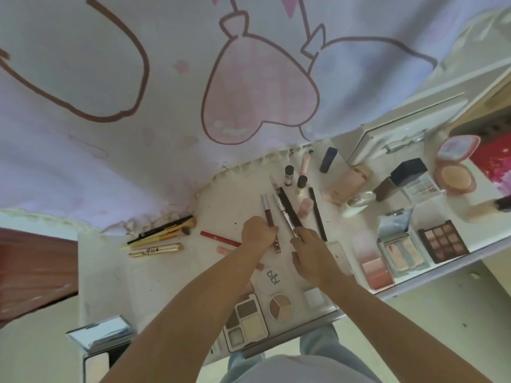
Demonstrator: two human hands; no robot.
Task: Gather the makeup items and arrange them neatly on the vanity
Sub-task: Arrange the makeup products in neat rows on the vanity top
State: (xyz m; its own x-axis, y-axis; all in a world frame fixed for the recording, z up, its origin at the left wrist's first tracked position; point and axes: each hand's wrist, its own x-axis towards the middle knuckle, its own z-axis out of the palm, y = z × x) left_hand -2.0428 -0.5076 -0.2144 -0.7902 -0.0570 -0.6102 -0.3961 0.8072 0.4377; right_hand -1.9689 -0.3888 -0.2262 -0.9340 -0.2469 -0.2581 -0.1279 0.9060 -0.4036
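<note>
Makeup lies scattered on the white vanity top (171, 275). My left hand (258, 233) is closed around a brown lip gloss tube (267, 212) with a silver cap, near the middle of the top. My right hand (311, 251) pinches the near end of a silver-tipped pencil (282, 210), which lies against a dark brown pencil (289, 207). A thin black liner (318, 214) lies just right of them. A red pencil (219, 239) lies left of my left hand. Beyond it are several brushes and pencils (160, 230) and a gold tube (156, 250).
Small bottles (289, 175) and a blue tube (328, 159) stand at the back. Open palettes (443, 241) and blush compacts (377, 270) line the right edge. An eyeshadow palette (246, 322) and round compacts (280, 306) sit by the front edge. A patterned curtain (166, 92) hangs behind.
</note>
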